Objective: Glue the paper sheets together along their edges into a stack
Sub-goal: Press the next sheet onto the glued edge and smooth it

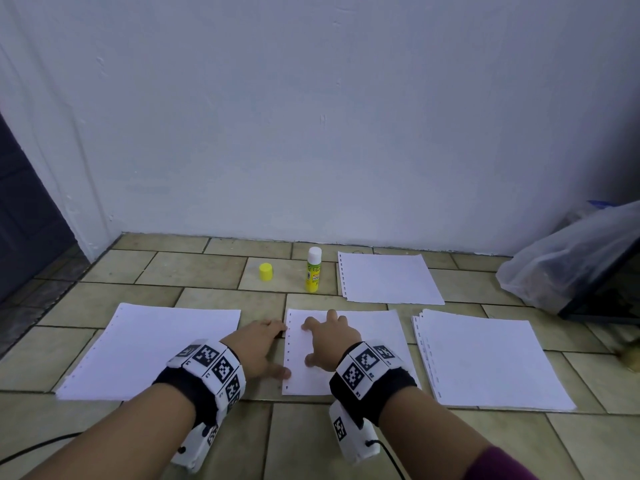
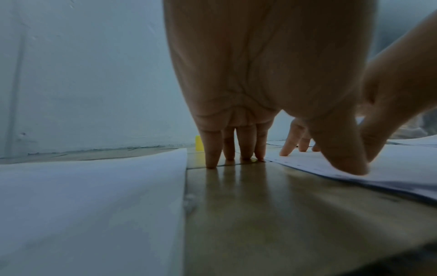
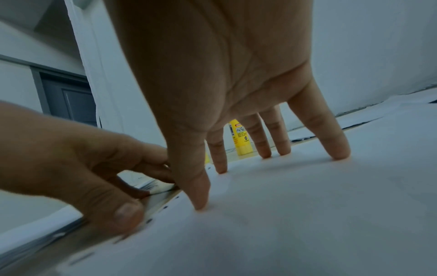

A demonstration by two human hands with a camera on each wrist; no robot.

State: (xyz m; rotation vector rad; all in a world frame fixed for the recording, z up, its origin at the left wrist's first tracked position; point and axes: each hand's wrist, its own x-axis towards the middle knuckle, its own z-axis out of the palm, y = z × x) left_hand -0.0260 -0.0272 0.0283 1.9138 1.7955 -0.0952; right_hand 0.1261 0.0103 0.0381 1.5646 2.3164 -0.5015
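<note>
1. The white wall (image 1: 311,116) fills the upper part of the head view, and a dark door (image 1: 20,216) stands at its left.
2. The floor (image 1: 214,268) is beige tile with dark grout lines. A clear plastic bag (image 1: 568,258) slumps at the far right.
3. Four lots of white paper with punched left edges lie flat on the tiles: a left sheet (image 1: 152,348), a middle sheet (image 1: 346,344), a fanned right stack (image 1: 485,358) and a far stack (image 1: 388,277) near the wall.
4. The right hand (image 1: 327,344) is spread flat, its straight fingers (image 3: 335,147) pressing on the middle sheet.
5. The left hand (image 1: 258,348) rests on the tile between the left and middle sheets. Its fingertips (image 2: 211,160) are straight on the floor, and its thumb touches the middle sheet's punched edge.
6. The glue stick (image 1: 313,270) stands upright and uncapped, just left of the far stack.
7. Its yellow cap (image 1: 266,271) sits apart on the tile to the left.
</note>
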